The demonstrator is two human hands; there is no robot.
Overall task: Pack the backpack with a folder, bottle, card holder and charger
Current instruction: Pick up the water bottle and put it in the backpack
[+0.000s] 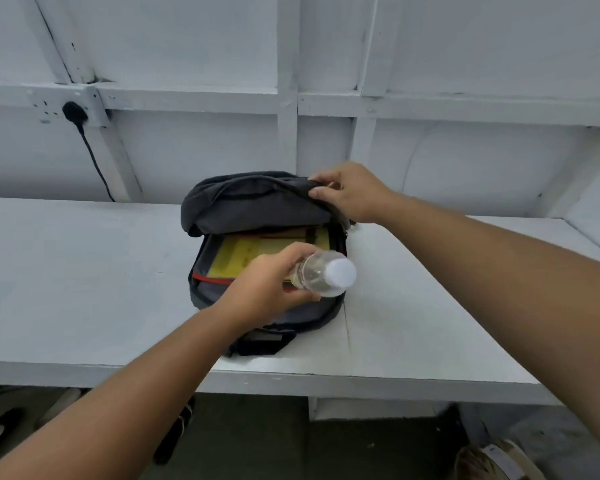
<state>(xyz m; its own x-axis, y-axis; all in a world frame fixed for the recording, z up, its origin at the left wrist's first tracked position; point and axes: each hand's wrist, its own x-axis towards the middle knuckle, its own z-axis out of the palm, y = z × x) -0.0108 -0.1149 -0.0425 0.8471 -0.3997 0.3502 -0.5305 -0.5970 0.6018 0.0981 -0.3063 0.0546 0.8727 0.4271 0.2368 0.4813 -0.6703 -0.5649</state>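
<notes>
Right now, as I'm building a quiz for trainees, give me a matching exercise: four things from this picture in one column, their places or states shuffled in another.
Things:
1 bottle
2 folder
3 backpack flap
4 plug

States:
A in the wall socket
B lying inside the backpack
C gripped by the left hand
D held up by the right hand

Pairs: 1-C, 2-B, 3-D, 4-A

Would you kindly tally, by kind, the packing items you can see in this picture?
Backpack: 1
Folder: 1
Bottle: 1
Total: 3
</notes>
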